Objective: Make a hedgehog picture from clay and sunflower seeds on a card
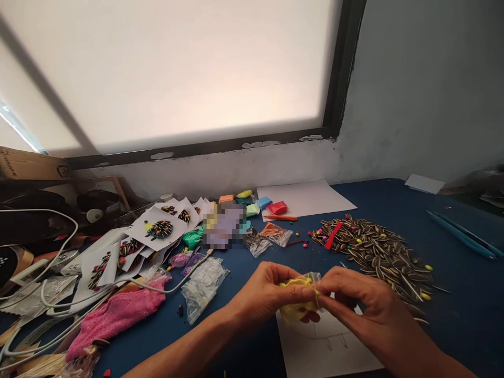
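Note:
Between my two hands is a small see-through plastic packet (293,313) with something soft and yellow in it, likely modelling clay, and a reddish mark on its front. My left hand (262,289) is closed round the packet's left side, thumb across the front. With fingertips pinched, my right hand (362,302) grips the packet's right edge. Below them lies a white sheet (315,359) with a pencil outline, partly hidden by the hands and packet. To the right of the hands spreads a heap of striped sunflower seeds (378,249) with small coloured balls among them.
Blue tweezers (464,236) lie at the far right. Behind the hands are a red clay packet (277,208), an orange stick tool (280,218) and a large white sheet (334,199). Leftward sit seed-decorated papers (157,228), a pink cloth (118,315), plastic bags (207,286) and a white cable (185,278).

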`<control>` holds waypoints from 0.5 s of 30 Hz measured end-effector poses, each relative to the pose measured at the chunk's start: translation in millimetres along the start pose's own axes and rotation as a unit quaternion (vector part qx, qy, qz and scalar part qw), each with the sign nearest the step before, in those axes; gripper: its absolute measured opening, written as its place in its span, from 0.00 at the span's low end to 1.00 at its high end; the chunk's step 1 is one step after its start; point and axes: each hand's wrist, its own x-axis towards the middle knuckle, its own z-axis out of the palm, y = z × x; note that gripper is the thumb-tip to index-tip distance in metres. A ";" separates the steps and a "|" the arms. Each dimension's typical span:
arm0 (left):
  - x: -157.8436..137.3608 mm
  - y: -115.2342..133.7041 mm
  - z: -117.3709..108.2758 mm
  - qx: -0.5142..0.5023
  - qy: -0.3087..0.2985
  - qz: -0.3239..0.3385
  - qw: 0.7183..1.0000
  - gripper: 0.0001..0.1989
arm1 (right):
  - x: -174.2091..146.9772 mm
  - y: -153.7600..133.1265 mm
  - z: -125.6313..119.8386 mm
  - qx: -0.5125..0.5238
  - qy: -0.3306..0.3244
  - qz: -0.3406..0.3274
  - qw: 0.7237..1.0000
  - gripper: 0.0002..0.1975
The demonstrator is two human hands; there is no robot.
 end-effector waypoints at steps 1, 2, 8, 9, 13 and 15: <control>-0.2 -0.6 -0.3 -0.002 -0.003 -0.002 1.000 0.24 | -0.5 1.4 1.7 -0.012 0.000 -0.010 1.000 0.10; -0.3 -1.3 -0.3 -0.002 -0.002 -0.002 1.000 0.23 | -1.3 3.2 3.6 -0.022 0.003 -0.021 1.000 0.11; 1.0 -4.5 3.8 -0.008 0.037 0.005 0.999 0.24 | -6.8 12.8 8.9 -0.044 0.029 -0.084 0.995 0.12; 1.3 -4.6 4.8 -0.012 0.042 0.008 0.999 0.24 | -7.1 13.3 8.7 -0.047 0.033 -0.091 0.994 0.12; 1.7 -3.1 8.1 -0.015 0.051 0.026 0.998 0.24 | -5.5 12.1 8.3 -0.063 0.057 -0.120 0.989 0.11; 1.3 -2.5 9.7 -0.017 0.059 0.033 0.998 0.23 | -4.3 10.6 8.8 -0.082 0.065 -0.136 0.985 0.11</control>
